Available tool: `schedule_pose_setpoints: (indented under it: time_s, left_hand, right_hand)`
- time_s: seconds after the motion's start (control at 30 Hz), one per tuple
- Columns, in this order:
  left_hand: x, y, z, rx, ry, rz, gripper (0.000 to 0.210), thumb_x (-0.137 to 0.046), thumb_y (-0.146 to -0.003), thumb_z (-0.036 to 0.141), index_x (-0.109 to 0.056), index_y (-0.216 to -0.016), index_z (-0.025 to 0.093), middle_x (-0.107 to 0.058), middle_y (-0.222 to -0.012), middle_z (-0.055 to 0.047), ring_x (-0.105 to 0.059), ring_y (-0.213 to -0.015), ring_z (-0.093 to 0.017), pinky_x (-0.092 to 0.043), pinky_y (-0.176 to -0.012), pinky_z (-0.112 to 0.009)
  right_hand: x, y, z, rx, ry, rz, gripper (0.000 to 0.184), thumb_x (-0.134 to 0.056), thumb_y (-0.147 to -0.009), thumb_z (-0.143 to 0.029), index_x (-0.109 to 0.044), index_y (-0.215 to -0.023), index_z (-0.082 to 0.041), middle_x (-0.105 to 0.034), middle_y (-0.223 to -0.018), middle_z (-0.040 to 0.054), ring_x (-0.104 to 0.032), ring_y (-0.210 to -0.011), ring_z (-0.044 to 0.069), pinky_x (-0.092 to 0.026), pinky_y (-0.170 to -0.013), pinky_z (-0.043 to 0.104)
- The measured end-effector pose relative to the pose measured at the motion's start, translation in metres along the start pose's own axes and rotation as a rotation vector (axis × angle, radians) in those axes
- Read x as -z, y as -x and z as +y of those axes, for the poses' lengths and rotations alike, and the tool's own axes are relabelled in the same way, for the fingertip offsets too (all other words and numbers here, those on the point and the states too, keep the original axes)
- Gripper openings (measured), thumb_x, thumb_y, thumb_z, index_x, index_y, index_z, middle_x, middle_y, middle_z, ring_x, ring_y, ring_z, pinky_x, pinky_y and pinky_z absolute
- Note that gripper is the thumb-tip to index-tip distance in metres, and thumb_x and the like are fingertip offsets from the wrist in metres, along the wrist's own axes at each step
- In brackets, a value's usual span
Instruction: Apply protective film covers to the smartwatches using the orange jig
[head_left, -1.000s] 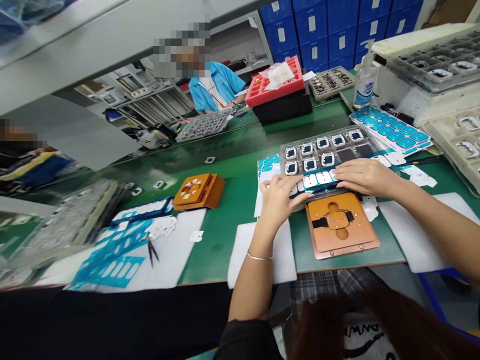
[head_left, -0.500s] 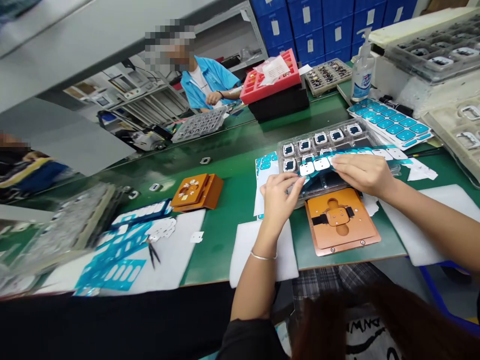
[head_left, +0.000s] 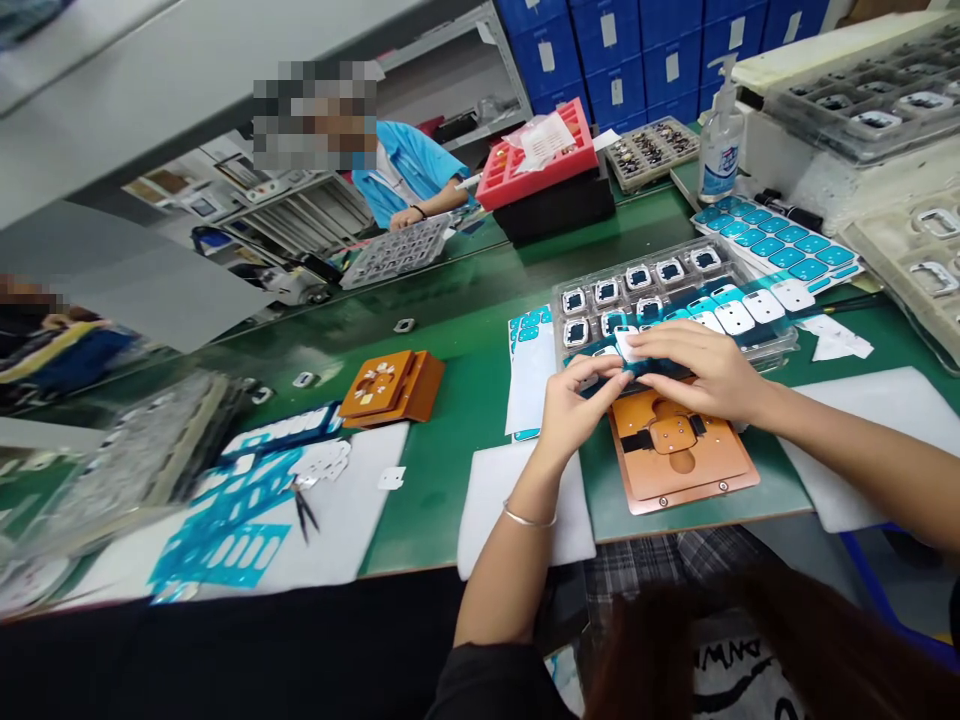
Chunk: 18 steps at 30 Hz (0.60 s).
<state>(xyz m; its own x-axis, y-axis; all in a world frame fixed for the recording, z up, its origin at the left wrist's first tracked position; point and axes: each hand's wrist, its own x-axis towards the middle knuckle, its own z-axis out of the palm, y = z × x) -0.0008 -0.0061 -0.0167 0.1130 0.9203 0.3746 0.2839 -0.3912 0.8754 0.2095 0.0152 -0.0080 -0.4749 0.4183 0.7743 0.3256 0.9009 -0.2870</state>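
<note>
At the far left, stacked plastic trays (head_left: 142,455) sit on the green desk (head_left: 480,340). Beside them, cut blue film (head_left: 217,520) lies partly on a white foam mat (head_left: 349,540), with a heap of white pieces (head_left: 324,460) and black tweezers (head_left: 305,515) near its edge. Next comes an orange block (head_left: 424,390) with small white parts on top, and 1 loose white piece (head_left: 391,478) just in front of it. Across the desk, a co-worker in a blue shirt (head_left: 420,165) sits behind a grey tray (head_left: 397,250).

Farther right, the left hand (head_left: 568,410) pinches the near end of a blue film strip (head_left: 733,318) between thumb and fingers. The strip, bearing a row of white pieces, slants up to the right above a clear tray (head_left: 559,300) with 5 white-framed parts in its far row. The right hand (head_left: 701,365) grasps the strip close beside the left fingertips, its fingers on 1 tilted white piece; whether that piece is off the film I cannot tell. Nearer the desk edge, just below the right hand, lies an orange fixture (head_left: 716,455). Rightmost are a sheet of blue stickers (head_left: 780,240), torn white paper (head_left: 840,338) and a second foam mat (head_left: 870,430).
</note>
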Motion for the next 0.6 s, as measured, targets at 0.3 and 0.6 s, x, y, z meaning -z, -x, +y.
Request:
schedule_pose_setpoints:
  time_s: [0.3,0.6]
  left_hand:
    - [0.001,-0.001,0.008,-0.171,-0.189,-0.11,0.021,-0.059,-0.09,0.033,-0.074,-0.078,0.024,-0.07,-0.076,-0.003,-0.06,-0.08,-0.019,-0.049,-0.083,-0.039]
    - [0.0,-0.001,0.005,-0.127,-0.14,-0.061,0.028,-0.072,-0.081,0.051,-0.075,-0.085,0.023,-0.076,-0.092,-0.006,-0.065,-0.096,-0.023,-0.051,-0.094,-0.043]
  right_hand:
    - [-0.009,0.004,-0.005,-0.064,-0.082,-0.007,0.021,-0.061,-0.095,-0.025,-0.069,-0.113,-0.018,-0.075,-0.109,0.0098,-0.069,-0.105,0.024,-0.057,-0.094,0.046]
    - [-0.007,0.002,-0.01,-0.033,-0.171,-0.029,0.031,-0.059,-0.093,-0.02,-0.068,-0.122,-0.022,-0.071,-0.124,0.0087,-0.066,-0.117,0.024,-0.055,-0.1,0.05]
